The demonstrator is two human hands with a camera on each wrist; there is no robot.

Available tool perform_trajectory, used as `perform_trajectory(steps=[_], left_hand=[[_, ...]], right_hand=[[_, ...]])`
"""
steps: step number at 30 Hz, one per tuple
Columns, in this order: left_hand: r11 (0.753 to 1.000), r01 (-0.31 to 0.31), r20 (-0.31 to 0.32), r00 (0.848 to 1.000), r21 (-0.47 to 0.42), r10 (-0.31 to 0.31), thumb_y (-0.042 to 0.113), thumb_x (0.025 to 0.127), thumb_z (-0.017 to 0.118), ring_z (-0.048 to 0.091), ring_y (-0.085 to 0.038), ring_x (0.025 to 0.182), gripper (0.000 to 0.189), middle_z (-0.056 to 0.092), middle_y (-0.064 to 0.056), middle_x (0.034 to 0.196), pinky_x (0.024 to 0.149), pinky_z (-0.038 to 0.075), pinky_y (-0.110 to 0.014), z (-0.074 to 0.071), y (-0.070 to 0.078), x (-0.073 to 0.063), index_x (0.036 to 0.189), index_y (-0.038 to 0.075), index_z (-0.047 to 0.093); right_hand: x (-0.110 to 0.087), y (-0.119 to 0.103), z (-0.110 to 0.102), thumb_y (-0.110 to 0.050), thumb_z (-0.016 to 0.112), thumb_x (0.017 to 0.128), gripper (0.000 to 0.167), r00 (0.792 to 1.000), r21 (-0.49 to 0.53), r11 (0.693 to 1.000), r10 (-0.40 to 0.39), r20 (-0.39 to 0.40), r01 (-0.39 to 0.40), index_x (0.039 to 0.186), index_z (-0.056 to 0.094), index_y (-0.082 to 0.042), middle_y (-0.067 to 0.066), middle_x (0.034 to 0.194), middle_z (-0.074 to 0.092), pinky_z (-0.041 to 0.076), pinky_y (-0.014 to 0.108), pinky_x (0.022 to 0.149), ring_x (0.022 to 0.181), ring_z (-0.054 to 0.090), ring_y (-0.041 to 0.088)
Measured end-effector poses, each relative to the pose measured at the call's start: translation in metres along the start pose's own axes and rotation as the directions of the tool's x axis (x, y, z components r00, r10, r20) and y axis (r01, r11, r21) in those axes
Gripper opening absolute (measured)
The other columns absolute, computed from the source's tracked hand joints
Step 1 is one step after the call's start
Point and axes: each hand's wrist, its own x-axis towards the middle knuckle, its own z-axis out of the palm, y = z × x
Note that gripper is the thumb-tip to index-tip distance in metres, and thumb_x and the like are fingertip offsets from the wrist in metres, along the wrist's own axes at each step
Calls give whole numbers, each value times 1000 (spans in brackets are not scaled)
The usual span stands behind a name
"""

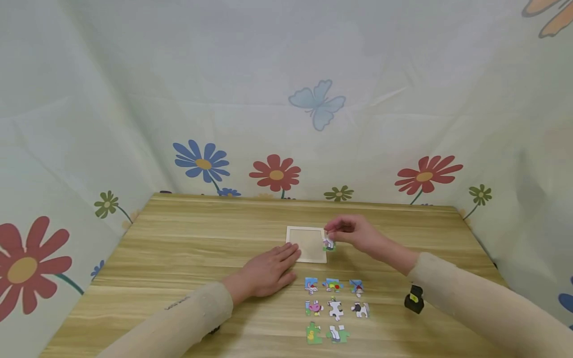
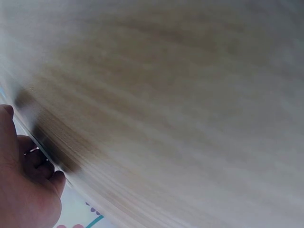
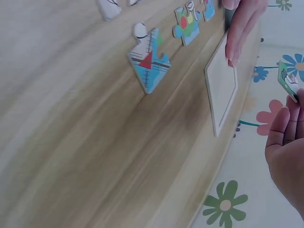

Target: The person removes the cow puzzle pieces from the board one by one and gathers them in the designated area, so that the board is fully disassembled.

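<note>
My left hand [image 1: 271, 268] lies with its fingers straight across the left front edge of a square wooden puzzle frame [image 1: 306, 260]. The frame's pale inside holds no pieces. My right hand [image 1: 355, 233] pinches a puzzle piece [image 1: 330, 244] over the frame's right edge; green, white and dark print shows on it. In the right wrist view that piece [image 3: 288, 80] stands tilted at the fingertips, above the table. In front of the frame several loose pieces lie picture side up in rows, among them a pink-faced piece [image 1: 315, 308] and a cow piece [image 1: 360, 310].
The wood-grain table [image 1: 201, 233] runs back to a cloth backdrop [image 1: 241, 119] printed with flowers and a butterfly. A black object with a yellow mark [image 1: 414, 299] is beside the right forearm.
</note>
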Motion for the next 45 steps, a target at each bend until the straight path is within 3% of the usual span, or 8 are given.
perform_trajectory(steps=[6, 10, 17, 27, 40, 45], left_hand=[[1000, -4, -4, 1000, -3, 4, 43, 115, 44, 27, -28, 162, 65, 30, -12, 175, 131, 27, -43, -1, 0, -2, 167, 5, 34], [1000, 2, 3, 1000, -1, -2, 43, 115, 44, 26, -28, 163, 65, 29, -12, 175, 131, 26, -43, -2, 0, -1, 168, 6, 34], [1000, 0, 1, 1000, -1, 0, 43, 115, 44, 26, -28, 163, 65, 29, -12, 175, 131, 26, -42, -1, -1, -1, 168, 6, 34], [1000, -4, -3, 1000, 1, 4, 46, 115, 42, 25, -27, 163, 66, 28, -11, 176, 131, 26, -42, 2, -3, -1, 168, 7, 33], [1000, -3, 1, 1000, 5, 3, 45, 115, 43, 25, -28, 163, 66, 29, -12, 175, 131, 25, -42, 0, -1, 0, 168, 6, 34], [1000, 1, 10, 1000, 11, -1, 45, 115, 43, 25, -27, 163, 66, 28, -11, 176, 131, 24, -41, 1, 0, 2, 168, 7, 33]], right_hand=[[-16, 3, -3, -8, 73, 102, 22, 999, -31, 998, 48, -6, -48, 121, 72, 4, 13, 113, 74, 60, 25, 88, 101, 67, 24], [-29, 6, -3, -11, 75, 102, 22, 997, -28, 997, 73, -2, -73, 120, 74, 1, 14, 112, 74, 61, 29, 89, 100, 68, 25], [-55, 15, 1, -17, 74, 103, 30, 990, -9, 991, 134, 34, -133, 123, 71, 5, 16, 115, 73, 60, 29, 90, 102, 68, 25], [-85, 26, 11, -13, 77, 99, 32, 983, 59, 985, 155, 97, -162, 122, 70, 8, 19, 109, 74, 62, 29, 85, 96, 70, 20], [-114, 29, 18, -11, 79, 97, 22, 983, -10, 993, 120, 141, -120, 116, 76, -1, 11, 107, 77, 59, 23, 81, 92, 70, 14], [-123, 31, 22, -9, 78, 96, 17, 984, -33, 999, 39, 174, -34, 111, 78, -2, 7, 103, 78, 61, 24, 81, 92, 71, 10]])
